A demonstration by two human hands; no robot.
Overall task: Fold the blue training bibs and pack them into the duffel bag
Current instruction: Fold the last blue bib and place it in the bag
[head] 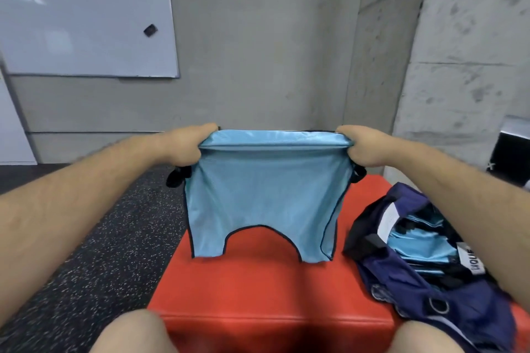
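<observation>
Our blue bib (266, 195) hangs wide
Left hand (186, 147) and right hand (362, 147) pinch its top corners; the duffel bag (424, 289) lies below the right.

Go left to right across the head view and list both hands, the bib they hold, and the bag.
left hand → blue bib → right hand → duffel bag
</observation>
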